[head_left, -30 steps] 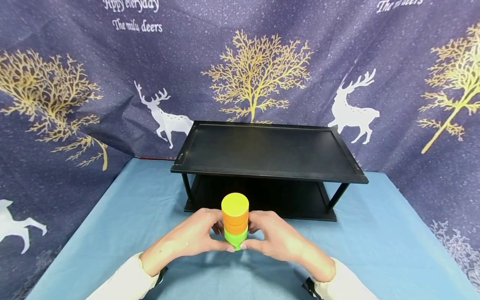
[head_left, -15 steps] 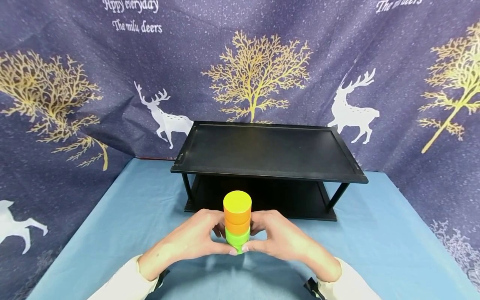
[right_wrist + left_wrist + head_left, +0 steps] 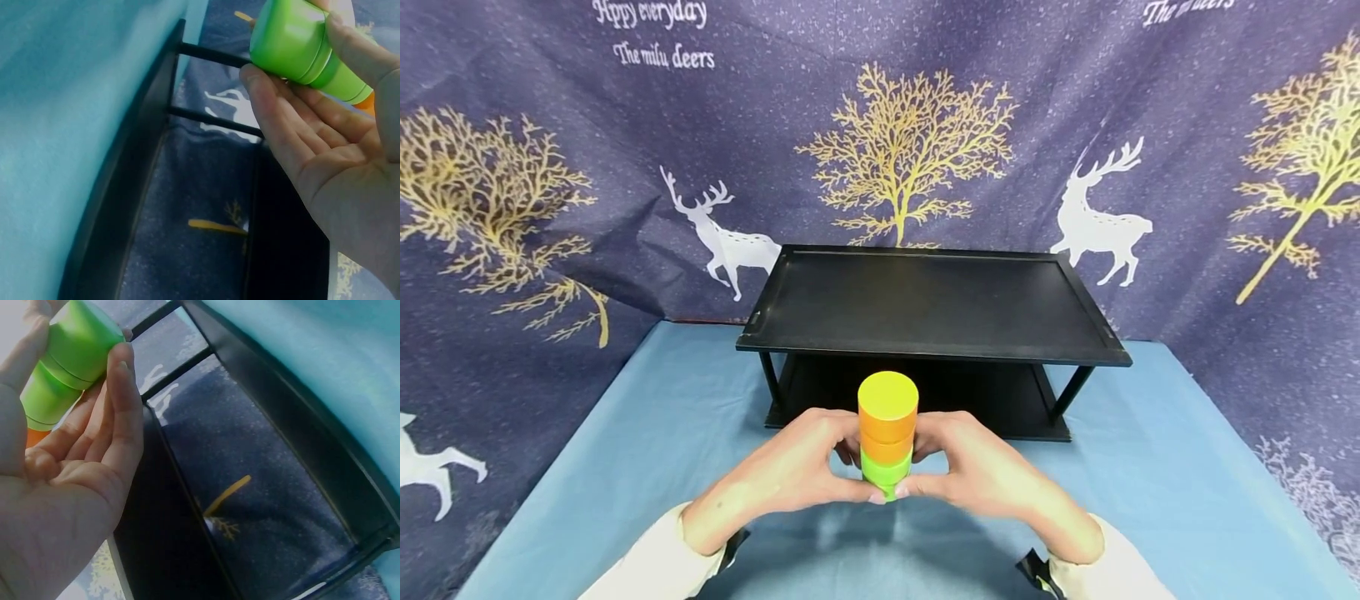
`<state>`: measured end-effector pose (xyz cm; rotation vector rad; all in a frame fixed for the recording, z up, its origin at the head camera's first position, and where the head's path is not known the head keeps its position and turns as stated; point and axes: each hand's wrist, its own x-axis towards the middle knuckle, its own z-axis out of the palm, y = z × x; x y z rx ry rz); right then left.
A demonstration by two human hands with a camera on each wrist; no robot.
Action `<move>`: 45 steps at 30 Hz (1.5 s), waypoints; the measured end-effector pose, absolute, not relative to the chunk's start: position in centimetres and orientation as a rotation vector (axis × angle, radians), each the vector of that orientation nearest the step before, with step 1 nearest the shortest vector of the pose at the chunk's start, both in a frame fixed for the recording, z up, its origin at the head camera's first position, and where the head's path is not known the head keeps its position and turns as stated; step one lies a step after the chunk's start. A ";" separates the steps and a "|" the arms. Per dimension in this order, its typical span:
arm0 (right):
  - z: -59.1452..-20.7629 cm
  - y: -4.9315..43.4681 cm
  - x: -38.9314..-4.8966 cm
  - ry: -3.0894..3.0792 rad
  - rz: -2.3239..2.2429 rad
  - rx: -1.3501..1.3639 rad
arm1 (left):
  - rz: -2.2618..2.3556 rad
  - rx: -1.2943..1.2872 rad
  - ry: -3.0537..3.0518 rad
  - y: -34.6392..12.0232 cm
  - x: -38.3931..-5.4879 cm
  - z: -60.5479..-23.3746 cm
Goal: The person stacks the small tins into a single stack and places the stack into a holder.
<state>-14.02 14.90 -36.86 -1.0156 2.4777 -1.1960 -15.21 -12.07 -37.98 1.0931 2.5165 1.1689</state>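
Observation:
Between both hands, in the head view, stands an upright stack of cup-like pieces (image 3: 886,429), held above the cloth. Its round top is yellow, the middle orange and the lower part bright green. My left hand (image 3: 808,462) grips its left side, thumb at the front near the bottom and fingers behind. From the right side my right hand (image 3: 973,467) holds it the same way, the two thumb tips close together. Both wrist views show the green section, the green piece (image 3: 78,347) in the left and the green piece (image 3: 297,40) in the right, with a little orange beyond.
A black two-tier rack (image 3: 917,304) stands just behind the hands, its lower shelf (image 3: 977,400) partly hidden by the stack and its upper tier. Light blue cloth (image 3: 700,408) covers the table. Behind hangs a dark blue curtain (image 3: 760,108) printed with deer and trees.
Both hands have moved slightly right and up with the stack, which looks a little larger in the head view. The head view itself has shifted slightly. The grip looks the same.

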 end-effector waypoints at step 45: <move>-27.8 17.3 -16.4 2.642 -1.292 -1.125 | 1.134 1.322 2.608 -9.5 -19.2 -27.5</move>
